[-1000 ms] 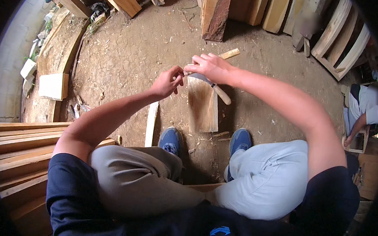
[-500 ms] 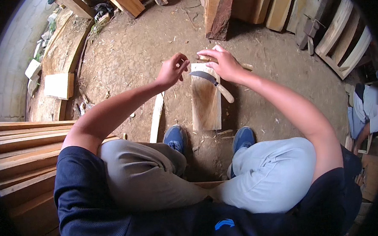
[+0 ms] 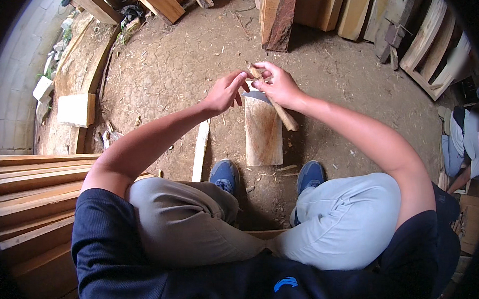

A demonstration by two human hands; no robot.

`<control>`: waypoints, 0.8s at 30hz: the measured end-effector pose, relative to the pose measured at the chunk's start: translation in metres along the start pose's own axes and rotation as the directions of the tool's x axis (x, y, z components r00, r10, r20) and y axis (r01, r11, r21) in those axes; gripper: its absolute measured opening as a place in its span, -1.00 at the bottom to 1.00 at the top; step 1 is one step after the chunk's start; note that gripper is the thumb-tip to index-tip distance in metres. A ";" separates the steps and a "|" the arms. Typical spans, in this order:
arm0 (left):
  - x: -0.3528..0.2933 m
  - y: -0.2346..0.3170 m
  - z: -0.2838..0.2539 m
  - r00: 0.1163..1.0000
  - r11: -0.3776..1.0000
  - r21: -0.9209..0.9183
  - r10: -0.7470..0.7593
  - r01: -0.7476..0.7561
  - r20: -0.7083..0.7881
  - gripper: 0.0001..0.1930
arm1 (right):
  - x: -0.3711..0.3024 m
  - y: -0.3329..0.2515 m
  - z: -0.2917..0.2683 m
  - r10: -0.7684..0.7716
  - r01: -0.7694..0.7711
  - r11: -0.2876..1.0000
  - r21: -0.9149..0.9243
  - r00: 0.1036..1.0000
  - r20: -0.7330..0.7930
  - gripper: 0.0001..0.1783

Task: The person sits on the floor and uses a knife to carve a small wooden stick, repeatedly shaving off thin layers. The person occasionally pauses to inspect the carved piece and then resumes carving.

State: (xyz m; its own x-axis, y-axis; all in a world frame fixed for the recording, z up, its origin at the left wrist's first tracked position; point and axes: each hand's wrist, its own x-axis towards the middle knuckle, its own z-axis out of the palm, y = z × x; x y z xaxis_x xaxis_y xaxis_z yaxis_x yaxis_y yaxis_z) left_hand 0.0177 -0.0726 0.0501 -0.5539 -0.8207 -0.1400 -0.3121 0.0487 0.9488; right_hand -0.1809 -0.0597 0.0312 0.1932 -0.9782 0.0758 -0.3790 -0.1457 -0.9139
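Observation:
My right hand [image 3: 282, 87] is closed around a thin, rough wooden stick [image 3: 254, 73], which slants down and right from its fingertips. Close by on the left, my left hand [image 3: 227, 93] has loosely bent, parted fingers near the stick's upper end; whether they touch it I cannot tell. Under the hands lies a light wooden board [image 3: 263, 134], lengthwise between my feet. A curved knife blade [image 3: 257, 96] rests across its far end. The knife's handle is mostly covered by the right hand and the stick.
A narrow wood strip [image 3: 199, 151] lies on the dirt floor left of the board. Stacked planks [image 3: 30, 187] fill the left side. Thick timbers [image 3: 278, 17] and a wooden frame [image 3: 436, 79] stand far and right. Another person [image 3: 464, 143] is at the right edge.
The stick, lying beyond the board before, is now in my right hand and turned toward me. My left hand has moved slightly right, closer to the stick. The knife's blade stays on the board.

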 end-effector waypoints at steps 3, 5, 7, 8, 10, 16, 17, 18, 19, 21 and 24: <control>0.002 -0.005 0.006 0.998 0.998 -0.058 -0.031 0.034 0.058 -0.48 | -0.002 -0.001 0.003 0.113 -0.116 0.988 0.102 0.993 0.035 -0.51; 0.001 -0.007 0.006 0.992 0.995 -0.063 -0.076 0.082 0.102 -0.44 | -0.003 0.002 0.011 0.122 -0.120 0.990 0.078 0.992 -0.023 -0.42; 0.005 -0.005 0.010 0.969 0.987 -0.098 -0.103 0.128 0.226 -0.39 | -0.007 0.005 0.008 0.156 -0.152 0.987 0.059 0.984 -0.083 -0.36; 0.005 -0.005 0.010 0.950 0.982 -0.110 -0.115 0.153 0.290 -0.36 | -0.007 0.006 0.011 0.156 -0.150 0.987 0.055 0.980 -0.125 -0.37; 0.006 -0.004 0.014 0.936 0.985 -0.079 -0.120 0.154 0.330 -0.26 | -0.008 0.008 0.013 0.208 -0.190 0.976 0.105 0.956 -0.206 -0.39; -0.001 0.002 0.022 0.915 0.984 0.075 -0.179 0.163 0.362 -0.37 | -0.007 0.001 0.011 0.386 -0.357 0.922 0.147 0.878 -0.284 -0.45; -0.001 -0.004 0.021 0.927 0.986 0.071 -0.165 0.150 0.336 -0.44 | -0.006 0.001 0.011 0.406 -0.387 0.914 0.120 0.875 -0.263 -0.44; 0.003 -0.013 0.022 0.938 0.989 0.065 -0.145 0.131 0.316 -0.50 | -0.005 0.009 0.010 0.403 -0.375 0.915 0.150 0.879 -0.254 -0.42; 0.007 -0.022 0.025 0.970 0.998 0.054 0.022 -0.036 0.241 -0.60 | -0.005 0.015 0.010 0.400 -0.372 0.916 0.153 0.879 -0.260 -0.42; 0.010 -0.037 0.016 0.961 0.996 -0.018 -0.082 0.090 0.264 -0.67 | -0.007 0.016 0.010 0.431 -0.408 0.901 0.145 0.873 -0.226 -0.41; 0.006 -0.023 0.013 0.971 0.978 -0.043 -0.198 0.205 0.131 -0.74 | -0.015 0.014 0.007 0.380 -0.353 0.923 0.151 0.898 -0.223 -0.44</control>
State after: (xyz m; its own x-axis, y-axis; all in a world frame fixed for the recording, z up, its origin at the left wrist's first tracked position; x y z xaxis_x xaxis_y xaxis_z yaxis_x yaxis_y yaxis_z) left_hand 0.0115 -0.0707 0.0234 -0.5775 -0.7323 -0.3609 -0.3855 -0.1450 0.9112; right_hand -0.1825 -0.0457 0.0144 -0.1723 -0.9665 -0.1900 -0.2817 0.2332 -0.9307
